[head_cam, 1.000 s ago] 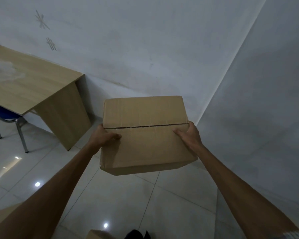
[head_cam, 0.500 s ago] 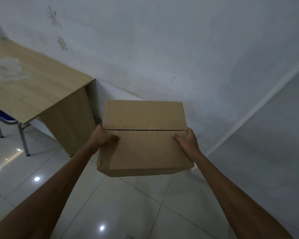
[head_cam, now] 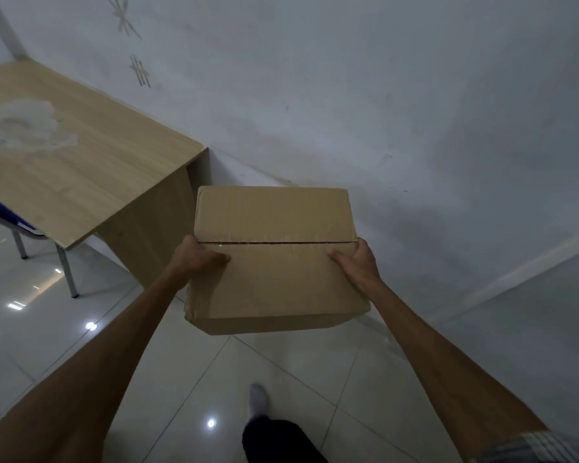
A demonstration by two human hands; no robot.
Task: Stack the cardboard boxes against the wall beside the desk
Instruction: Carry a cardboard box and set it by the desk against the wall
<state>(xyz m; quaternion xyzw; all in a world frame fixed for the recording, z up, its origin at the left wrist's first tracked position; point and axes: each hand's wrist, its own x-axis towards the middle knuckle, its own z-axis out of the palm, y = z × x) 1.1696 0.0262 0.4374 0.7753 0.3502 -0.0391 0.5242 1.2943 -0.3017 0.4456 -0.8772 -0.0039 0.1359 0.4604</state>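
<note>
Cardboard box (head_cam: 274,259) gripped: left hand (head_cam: 196,259), right hand (head_cam: 358,265).

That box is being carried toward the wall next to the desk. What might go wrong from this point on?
The cardboard box is held only by the left hand and right hand at its sides, thumbs on top, so it could slip. Its top flaps show an open seam, so they may give under pressure. The box hides the floor ahead, near the desk side panel, and the glossy tiles underfoot may be slippery mid-step.
</note>
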